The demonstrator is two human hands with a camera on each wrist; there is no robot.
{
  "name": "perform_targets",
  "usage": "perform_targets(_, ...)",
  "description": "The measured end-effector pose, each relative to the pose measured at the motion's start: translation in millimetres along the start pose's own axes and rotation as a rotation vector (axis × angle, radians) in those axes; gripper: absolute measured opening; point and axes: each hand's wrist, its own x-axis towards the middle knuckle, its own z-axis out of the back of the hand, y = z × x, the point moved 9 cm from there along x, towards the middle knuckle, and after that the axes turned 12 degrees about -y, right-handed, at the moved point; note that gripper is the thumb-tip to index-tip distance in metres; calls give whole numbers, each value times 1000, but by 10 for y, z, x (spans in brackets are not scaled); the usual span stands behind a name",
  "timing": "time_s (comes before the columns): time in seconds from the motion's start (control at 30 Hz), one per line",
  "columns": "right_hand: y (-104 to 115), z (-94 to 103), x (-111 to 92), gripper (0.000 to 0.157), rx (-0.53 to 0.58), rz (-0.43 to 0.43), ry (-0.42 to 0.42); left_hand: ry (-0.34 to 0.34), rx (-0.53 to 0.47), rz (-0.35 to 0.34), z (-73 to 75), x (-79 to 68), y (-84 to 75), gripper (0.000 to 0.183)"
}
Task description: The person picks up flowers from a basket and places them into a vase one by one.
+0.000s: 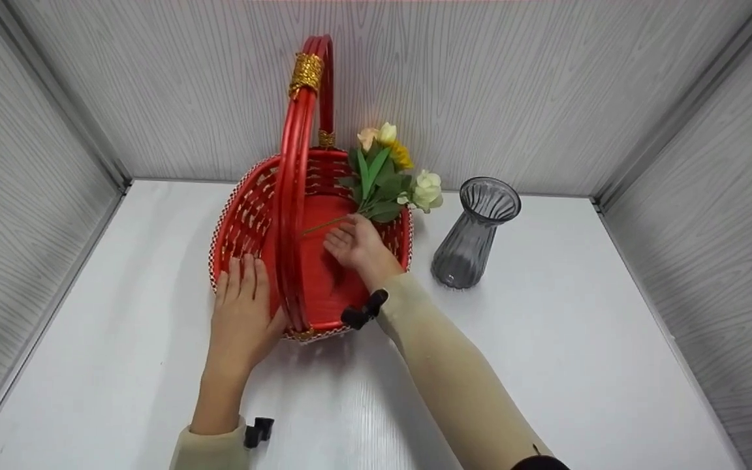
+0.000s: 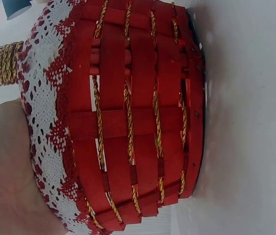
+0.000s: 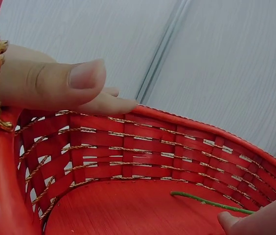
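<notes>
A red woven basket (image 1: 314, 261) with lace along its rim and a tall arched handle (image 1: 292, 196) stands on the white table. My left hand (image 1: 242, 310) rests on its near left rim, fingers fairly straight and reaching inside; the left wrist view shows the palm against the lace (image 2: 55, 127). Inside the basket, my right hand (image 1: 358, 247) holds a thin green stem (image 3: 206, 200) near the thumb, its other fingers loosely spread. The bunch of flowers (image 1: 382, 170), with white, peach and yellow blooms and green leaves, lies over the basket's right rim, blooms pointing outward.
Right of the basket stands a grey ribbed glass vase (image 1: 470, 235) with a flared mouth. Pale wood-grain panels (image 1: 513, 85) close off the table's back and sides. The basket's handle rises between my two hands.
</notes>
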Motion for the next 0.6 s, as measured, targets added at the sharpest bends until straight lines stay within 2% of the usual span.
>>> perform_targets(0.3, 9, 23, 47, 49, -13, 16, -10, 32, -11, 13, -3, 8, -4, 76)
perform_targets(0.47, -9, -32, 56, 59, 15, -10, 46, 28, -7, 8, 21, 33, 1, 75)
perform_targets(0.6, 22, -75, 78, 62, 15, 9, 86, 40, -8, 7, 28, 52, -4, 75)
